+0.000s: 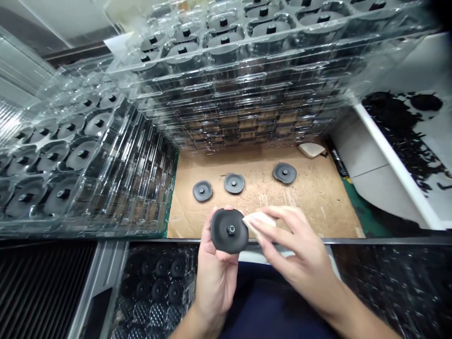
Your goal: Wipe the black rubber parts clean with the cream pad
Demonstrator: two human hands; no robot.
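Observation:
My left hand (215, 278) grips a black rounded disc-shaped part (222, 235) by its edges, its short central stem facing up. Beside it, my right hand (300, 240) pinches a white wedge-shaped pad (259, 218), whose tip touches or nearly touches the disc's right edge. On the brown cardboard (318, 207) beyond my hands lie three similar parts: a left disc (202, 190), a middle disc (234, 183) and a right disc (284, 173). A second whitish wedge pad (311, 150) rests at the cardboard's far right.
Tall stacks of clear plastic trays rise at the back (240, 80) and left (106, 174), their top cavities holding black discs. At right stands a white bin (395, 165) with black scraps (399, 122). A black marker-like stick (335, 157) leans beside it. Another tray (158, 278) sits below the table edge.

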